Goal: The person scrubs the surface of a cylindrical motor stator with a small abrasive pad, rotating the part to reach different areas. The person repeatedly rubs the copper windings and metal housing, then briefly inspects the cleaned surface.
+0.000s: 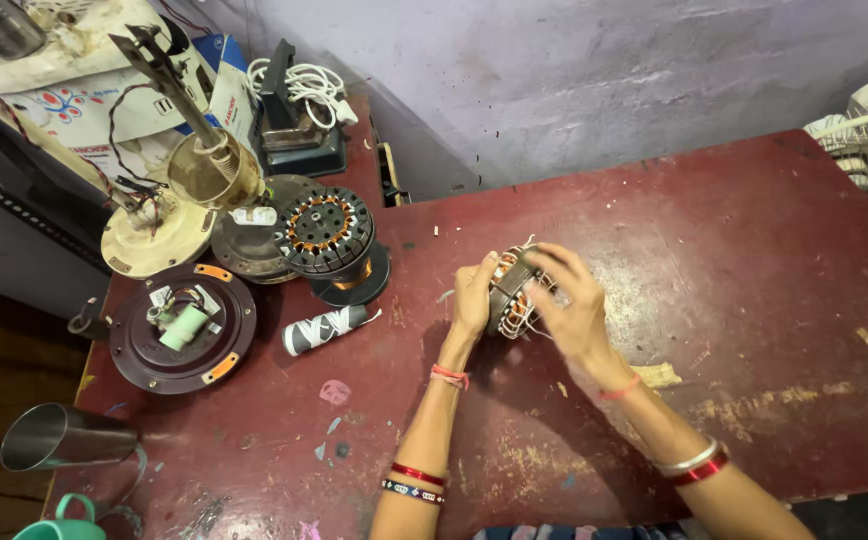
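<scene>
**Wound stator held on edge between both hands**

Head view: near the middle of the worn red tabletop (754,230), a small motor stator (510,293) is held between the person's two hands. It is a short, round, dark metal core with copper-coloured windings showing at its upper rim and pale loose wires curling across the face turned toward 3 o'clock. It stands on edge, so its axis runs roughly level, from about 9 o'clock to 3 o'clock, and its round faces look sideways rather than up. Whether it rests on the tabletop or is held just above it cannot be told.

The left hand (472,300) is pressed against the stator's 9 o'clock side, fingers upright and curled around the rim. The right hand (572,305) covers the 3 o'clock face with spread fingers laid over the pale wires; its motion blur hides the exact grip. Both wrists carry red bangles and thread.

Toward 9 o'clock from the hands, well apart, lies a black-and-white roll (326,329). Beyond it, at about 10 o'clock, stands a larger stator (329,235) with copper coils on a dark base, beside a brown round motor cover (179,325) holding a pale green capacitor. A steel tumbler (59,437) lies on its side at the tabletop's 8 o'clock corner.
</scene>
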